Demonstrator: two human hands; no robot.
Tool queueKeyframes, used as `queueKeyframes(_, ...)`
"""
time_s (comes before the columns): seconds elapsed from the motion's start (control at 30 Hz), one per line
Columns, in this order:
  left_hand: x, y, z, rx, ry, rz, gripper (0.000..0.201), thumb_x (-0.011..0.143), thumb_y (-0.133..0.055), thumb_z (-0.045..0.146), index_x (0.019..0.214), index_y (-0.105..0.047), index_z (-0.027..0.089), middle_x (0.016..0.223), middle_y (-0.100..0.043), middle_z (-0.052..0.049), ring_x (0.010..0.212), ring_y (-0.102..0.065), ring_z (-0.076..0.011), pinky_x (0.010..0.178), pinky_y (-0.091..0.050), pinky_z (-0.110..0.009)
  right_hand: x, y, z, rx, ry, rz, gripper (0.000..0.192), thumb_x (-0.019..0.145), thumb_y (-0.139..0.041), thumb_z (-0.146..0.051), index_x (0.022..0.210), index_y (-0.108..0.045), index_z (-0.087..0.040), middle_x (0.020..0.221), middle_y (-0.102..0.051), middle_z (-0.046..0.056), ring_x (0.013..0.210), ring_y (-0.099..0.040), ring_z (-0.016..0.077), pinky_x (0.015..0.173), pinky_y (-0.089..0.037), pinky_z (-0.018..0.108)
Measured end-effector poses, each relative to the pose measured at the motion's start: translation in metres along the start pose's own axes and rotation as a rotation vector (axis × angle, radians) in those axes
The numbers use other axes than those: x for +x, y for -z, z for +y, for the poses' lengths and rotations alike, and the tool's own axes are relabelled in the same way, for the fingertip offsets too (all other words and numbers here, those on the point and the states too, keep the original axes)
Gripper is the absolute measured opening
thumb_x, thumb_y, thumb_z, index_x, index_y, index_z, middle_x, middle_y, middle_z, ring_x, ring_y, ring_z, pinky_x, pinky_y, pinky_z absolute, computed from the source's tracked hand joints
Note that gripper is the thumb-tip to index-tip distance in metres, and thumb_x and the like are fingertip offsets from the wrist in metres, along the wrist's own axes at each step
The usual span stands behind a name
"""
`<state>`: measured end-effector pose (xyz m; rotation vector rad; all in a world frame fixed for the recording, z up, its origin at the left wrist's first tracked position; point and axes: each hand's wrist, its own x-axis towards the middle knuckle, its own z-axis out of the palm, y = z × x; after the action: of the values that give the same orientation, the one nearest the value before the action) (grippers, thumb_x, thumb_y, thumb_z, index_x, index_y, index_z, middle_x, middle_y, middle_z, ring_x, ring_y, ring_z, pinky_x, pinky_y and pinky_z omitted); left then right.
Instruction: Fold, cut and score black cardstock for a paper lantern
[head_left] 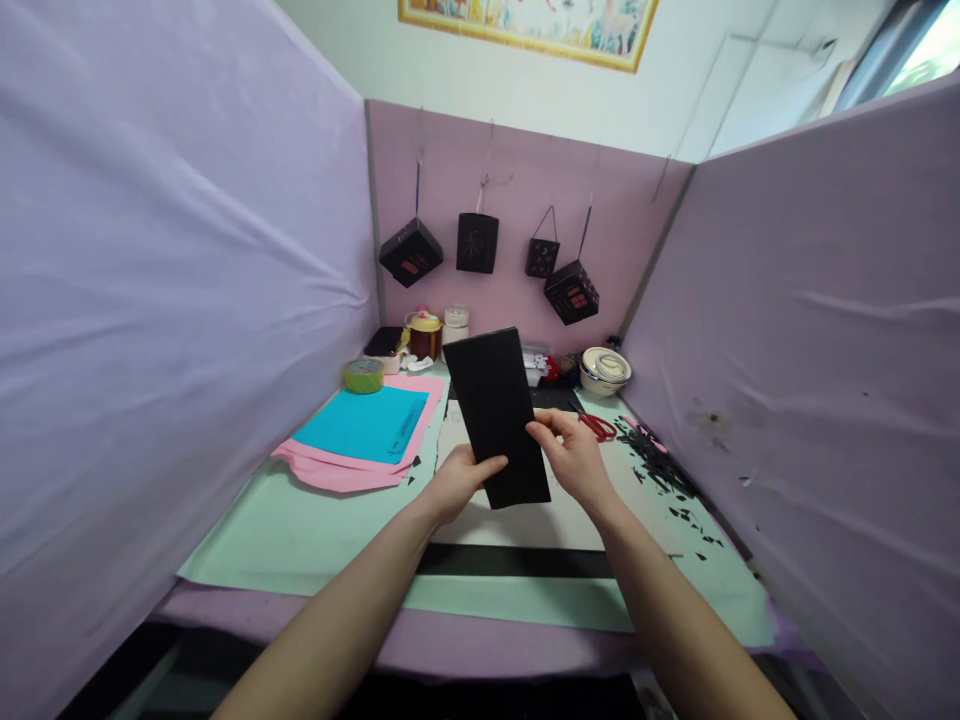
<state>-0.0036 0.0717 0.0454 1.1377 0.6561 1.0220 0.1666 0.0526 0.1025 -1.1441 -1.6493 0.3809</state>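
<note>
A folded piece of black paper [495, 410] is held up, slightly tilted, above a white sheet [465, 525] on the table. My left hand [463, 482] grips its lower left edge, thumb across the front and the other fingers hidden behind. At the right edge my right hand [570, 450] pinches the paper between thumb and fingers. Just beyond that hand lie red-handled scissors [598, 428]. Under the white sheet, a black strip [517, 562] shows along the near side.
Black paper scraps [660, 460] are scattered at the right. Blue sheets [367, 425] rest on pink paper [337, 478] at the left, near a tape roll [364, 376]. Decorated black boxes [477, 243] hang on the back partition. A lidded bowl [604, 370] stands back right.
</note>
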Motion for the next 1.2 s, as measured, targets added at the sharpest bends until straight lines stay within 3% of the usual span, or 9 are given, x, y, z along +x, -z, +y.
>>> queueKeyframes(0.1,0.0,-0.001,0.001,0.002,0.011,-0.016,0.046,0.064,-0.081,0.036,0.104,-0.07,0.015,0.104,-0.071,-0.009,0.099,-0.064,-0.0279,0.088,-0.047,-0.039,-0.004,-0.003,0.006,-0.057,0.004,0.019,0.025,0.085,-0.053,-0.034,0.064,-0.055,-0.019,0.063,-0.053,-0.002,0.06,-0.046,0.0128,0.058,-0.035,0.025)
queueKeyframes(0.23,-0.001,-0.002,0.0,0.041,0.062,-0.036,0.049,0.063,-0.081,0.037,0.104,-0.07,0.014,0.103,-0.071,-0.011,0.097,-0.064,-0.0288,0.085,-0.048,-0.039,-0.006,-0.006,0.009,-0.065,0.007,0.097,0.025,0.086,-0.052,-0.033,0.064,-0.052,-0.02,0.061,-0.051,-0.003,0.06,-0.046,0.0127,0.061,-0.036,0.025)
queueKeyframes(0.4,0.002,0.0,-0.005,0.036,0.047,0.009,0.051,0.065,-0.079,0.042,0.105,-0.069,0.013,0.103,-0.071,-0.011,0.097,-0.064,-0.0284,0.084,-0.049,-0.038,-0.008,-0.006,0.016,0.008,-0.036,-0.008,0.023,0.085,-0.053,-0.036,0.07,-0.058,-0.019,0.068,-0.056,-0.002,0.064,-0.049,0.0138,0.061,-0.036,0.025)
queueKeyframes(0.57,0.002,-0.002,-0.007,0.049,0.069,-0.02,0.05,0.065,-0.08,0.039,0.106,-0.069,0.013,0.105,-0.07,-0.011,0.098,-0.064,-0.0285,0.084,-0.049,-0.038,-0.013,-0.007,0.021,-0.073,0.004,0.068,0.026,0.086,-0.052,-0.033,0.064,-0.051,-0.02,0.062,-0.048,-0.003,0.062,-0.044,0.013,0.062,-0.034,0.025)
queueKeyframes(0.77,0.003,-0.002,-0.009,-0.012,0.041,0.022,0.054,0.063,-0.081,0.041,0.107,-0.068,0.013,0.106,-0.07,-0.012,0.101,-0.063,-0.03,0.087,-0.048,-0.041,-0.017,-0.007,0.024,-0.012,-0.054,-0.019,0.024,0.085,-0.055,-0.036,0.068,-0.056,-0.019,0.064,-0.053,-0.002,0.062,-0.046,0.0132,0.06,-0.035,0.024)
queueKeyframes(0.93,0.002,-0.006,-0.01,-0.057,0.057,-0.003,0.051,0.066,-0.08,0.038,0.109,-0.067,0.015,0.112,-0.068,-0.012,0.106,-0.061,-0.0305,0.089,-0.048,-0.042,-0.022,-0.005,0.023,-0.099,-0.008,0.055,0.025,0.086,-0.054,-0.032,0.064,-0.054,-0.019,0.061,-0.051,-0.002,0.061,-0.045,0.0129,0.062,-0.035,0.025)
queueKeyframes(1.07,0.002,-0.008,-0.009,-0.085,0.028,0.037,0.05,0.065,-0.081,0.038,0.107,-0.068,0.014,0.112,-0.068,-0.012,0.106,-0.062,-0.031,0.09,-0.048,-0.042,-0.024,-0.003,0.024,-0.061,-0.043,-0.002,0.021,0.086,-0.055,-0.035,0.073,-0.059,-0.019,0.068,-0.057,-0.001,0.064,-0.049,0.0139,0.063,-0.037,0.025)
queueKeyframes(1.2,0.003,-0.008,-0.009,-0.1,0.033,0.027,0.049,0.066,-0.08,0.037,0.108,-0.068,0.015,0.113,-0.068,-0.012,0.107,-0.061,-0.0315,0.089,-0.049,-0.042,-0.026,-0.002,0.027,-0.132,0.004,0.029,0.026,0.087,-0.053,-0.034,0.065,-0.054,-0.019,0.062,-0.052,-0.001,0.061,-0.046,0.0138,0.061,-0.035,0.025)
